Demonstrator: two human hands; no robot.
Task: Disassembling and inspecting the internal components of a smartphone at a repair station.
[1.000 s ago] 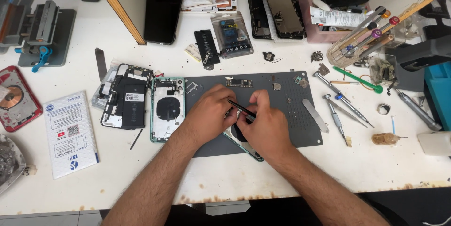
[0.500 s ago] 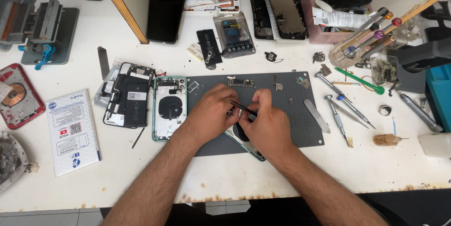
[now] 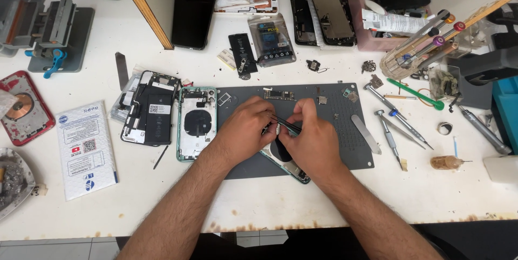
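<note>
Left hand: the left hand is resting on the grey work mat, fingers curled shut and pinching a small part against the tweezers; the part itself is too small to make out.
Right hand: the right hand is closing around the black tweezers, their tips pointing toward the left fingers.
Phone under hands: a green-edged phone frame is lying tilted on the mat, mostly hidden beneath both hands.
Left of the mat: an opened green phone housing is lying just beside the mat's left edge, with a black phone assembly next to it.
Right of the mat: a metal spudger is lying on the mat's right part, and screwdrivers are lying on the white table.
</note>
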